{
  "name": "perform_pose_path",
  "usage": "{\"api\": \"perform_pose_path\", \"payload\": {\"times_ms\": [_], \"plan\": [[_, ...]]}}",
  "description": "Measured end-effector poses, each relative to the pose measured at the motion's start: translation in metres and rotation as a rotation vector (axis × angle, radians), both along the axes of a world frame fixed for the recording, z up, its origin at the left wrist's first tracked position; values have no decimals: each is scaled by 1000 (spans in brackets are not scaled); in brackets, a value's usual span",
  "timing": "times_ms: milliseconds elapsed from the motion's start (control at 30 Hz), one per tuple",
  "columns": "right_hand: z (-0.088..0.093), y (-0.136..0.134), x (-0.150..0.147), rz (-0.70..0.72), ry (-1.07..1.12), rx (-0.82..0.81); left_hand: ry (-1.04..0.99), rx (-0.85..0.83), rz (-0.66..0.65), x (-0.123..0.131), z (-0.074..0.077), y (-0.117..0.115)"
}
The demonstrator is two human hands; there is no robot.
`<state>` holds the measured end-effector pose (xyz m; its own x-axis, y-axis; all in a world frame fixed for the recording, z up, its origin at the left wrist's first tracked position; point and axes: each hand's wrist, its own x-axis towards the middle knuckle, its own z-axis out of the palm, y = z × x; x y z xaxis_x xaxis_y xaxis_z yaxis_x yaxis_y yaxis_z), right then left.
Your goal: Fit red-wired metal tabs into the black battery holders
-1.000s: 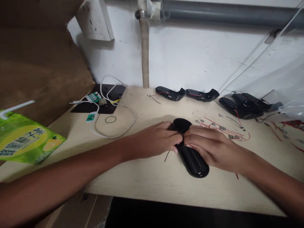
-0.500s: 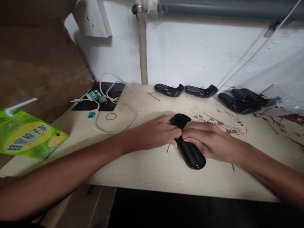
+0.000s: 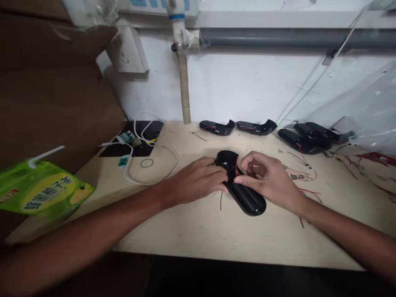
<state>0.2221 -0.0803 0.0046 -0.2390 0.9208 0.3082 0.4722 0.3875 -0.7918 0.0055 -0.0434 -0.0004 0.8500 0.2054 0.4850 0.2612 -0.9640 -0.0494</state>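
A black plastic housing (image 3: 249, 198) with a curved, hollow far end lies slantwise on the table. My left hand (image 3: 201, 179) grips its left side, the fingers bent over the edge into the hollow. A short red wire (image 3: 236, 165) stands up from inside the housing. Beside it, my right hand (image 3: 267, 175) has its thumb tip against the housing near the wire's base, with the index finger lifted apart and the other fingers loosely curled. Below my left hand hangs a thin black wire (image 3: 220, 201). What my left fingertips press on is hidden.
Similar black housings (image 3: 218, 127) with wires rest along the wall, several more piled at the right (image 3: 305, 138). Loose red wires (image 3: 303, 175) and small metal parts lie right of my hand. A white cable (image 3: 173, 165), a green band (image 3: 147, 163) and a green drink carton (image 3: 46, 187) are at left.
My right hand has come off the housing's middle, its thumb and index finger parting, and the upright red wire now shows. My left hand keeps its grip. The view has tilted upward.
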Motion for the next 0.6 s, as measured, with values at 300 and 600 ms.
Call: {"api": "perform_pose_path", "payload": {"times_ms": [300, 600], "plan": [[7, -6, -12, 110, 347, -503, -48, 286, 15, 2, 14, -7], [-3, -6, -15, 100, 542, -568, -59, 401, -3, 5, 13, -8]]}}
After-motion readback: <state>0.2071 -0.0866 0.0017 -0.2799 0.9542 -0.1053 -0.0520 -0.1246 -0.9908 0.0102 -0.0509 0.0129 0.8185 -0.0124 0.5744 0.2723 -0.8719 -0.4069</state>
